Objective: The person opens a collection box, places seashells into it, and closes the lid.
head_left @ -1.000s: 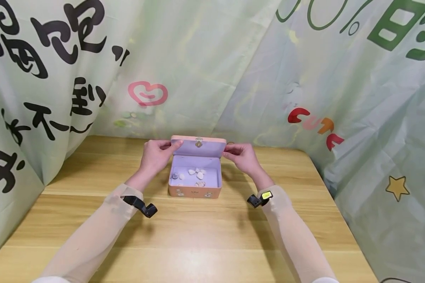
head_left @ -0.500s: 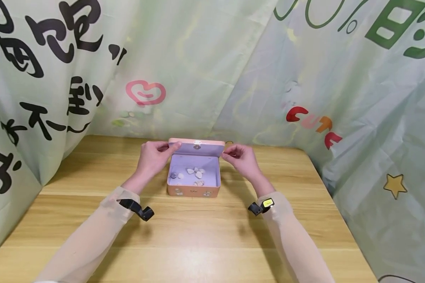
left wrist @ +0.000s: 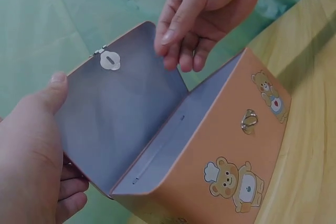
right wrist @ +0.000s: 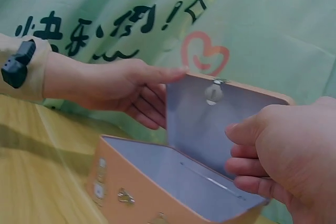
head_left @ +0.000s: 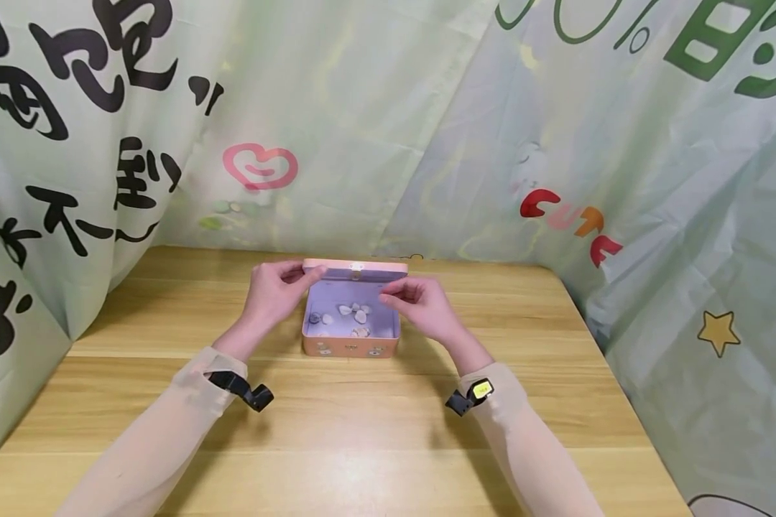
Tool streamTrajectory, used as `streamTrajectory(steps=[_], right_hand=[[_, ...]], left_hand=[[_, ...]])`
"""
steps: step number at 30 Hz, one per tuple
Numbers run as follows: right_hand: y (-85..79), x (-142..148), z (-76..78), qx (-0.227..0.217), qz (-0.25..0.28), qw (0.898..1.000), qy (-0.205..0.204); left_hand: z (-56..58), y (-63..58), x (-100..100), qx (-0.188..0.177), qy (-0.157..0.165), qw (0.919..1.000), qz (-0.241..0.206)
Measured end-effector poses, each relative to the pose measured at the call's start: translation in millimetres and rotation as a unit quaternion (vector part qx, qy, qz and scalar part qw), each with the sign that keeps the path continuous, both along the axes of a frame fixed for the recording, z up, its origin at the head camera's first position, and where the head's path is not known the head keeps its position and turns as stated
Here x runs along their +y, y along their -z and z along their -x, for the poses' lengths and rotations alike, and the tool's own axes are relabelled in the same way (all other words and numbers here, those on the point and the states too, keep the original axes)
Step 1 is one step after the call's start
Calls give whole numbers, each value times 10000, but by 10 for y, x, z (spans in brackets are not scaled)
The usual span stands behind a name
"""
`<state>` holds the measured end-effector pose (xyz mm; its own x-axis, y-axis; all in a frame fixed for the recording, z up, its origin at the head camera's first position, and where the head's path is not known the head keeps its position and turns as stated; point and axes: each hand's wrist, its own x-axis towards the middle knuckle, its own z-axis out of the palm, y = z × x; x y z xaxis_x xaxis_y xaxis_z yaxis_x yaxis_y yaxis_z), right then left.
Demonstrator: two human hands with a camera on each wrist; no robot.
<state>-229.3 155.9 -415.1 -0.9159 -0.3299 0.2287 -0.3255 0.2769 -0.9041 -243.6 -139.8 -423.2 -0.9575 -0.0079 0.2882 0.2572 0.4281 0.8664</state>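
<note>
A small orange-pink tin box with a lilac inside stands on the table with its hinged lid raised. Several pale pebble-like pieces lie on its floor. At the lid's left edge, my left hand grips it, thumb on the inner face and fingers behind, as the left wrist view shows. My right hand hovers at the box's right side, fingers loosely bent over the opening and holding nothing. A metal latch plate sits at the lid's upper edge; printed bears decorate the front wall.
The wooden table runs back to a pale green printed curtain, which hangs close behind the box. Its folds also border the table at left and right. Each wrist wears a black camera.
The lid has tipped forward, showing less of its inner face in the head view. My right hand has left the lid's right edge and moved left over the opening. My left hand keeps its grip.
</note>
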Motion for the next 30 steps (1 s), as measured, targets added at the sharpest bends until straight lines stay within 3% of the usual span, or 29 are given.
streamTrajectory(steps=[8,16,30], right_hand=[[1,-240,-70,46,36,9996,-290],[1,-387,-171,127,231,9985,-476],[22,-433,-266,-274,966,9931,-612]], left_hand=[[-53,70,-48,-18,152,9999,-19],[-87,117,-49,233,172,9996,-27],[-195,152,-45,-46,310,9995,46]])
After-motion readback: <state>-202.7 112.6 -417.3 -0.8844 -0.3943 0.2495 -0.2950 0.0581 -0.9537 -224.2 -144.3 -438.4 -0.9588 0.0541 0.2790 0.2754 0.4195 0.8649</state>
